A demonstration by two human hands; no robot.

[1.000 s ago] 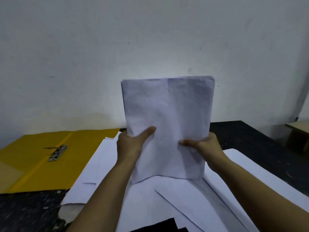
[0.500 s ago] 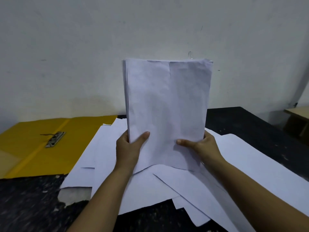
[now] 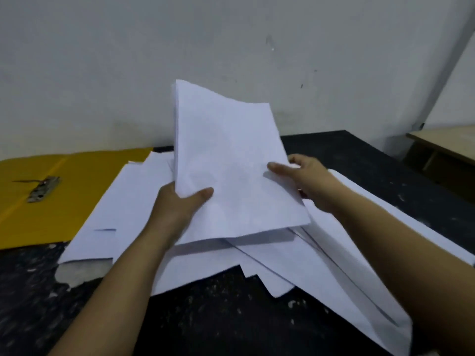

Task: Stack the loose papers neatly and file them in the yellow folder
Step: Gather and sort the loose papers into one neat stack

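Dark speckled table (image 3: 231,317); white wall (image 3: 128,60) behind; wooden bench (image 3: 444,140) far right.

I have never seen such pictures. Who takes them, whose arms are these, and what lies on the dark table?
There is no machine here. A person wears one camera on the head, looking forward and down, so you see the person's own arms. The left hand and right hand each grip a side of a tilted stack of white paper sheets. Below it, loose white paper sheets lie spread on the black speckled table. At the left lies an open yellow card folder with a metal clip.
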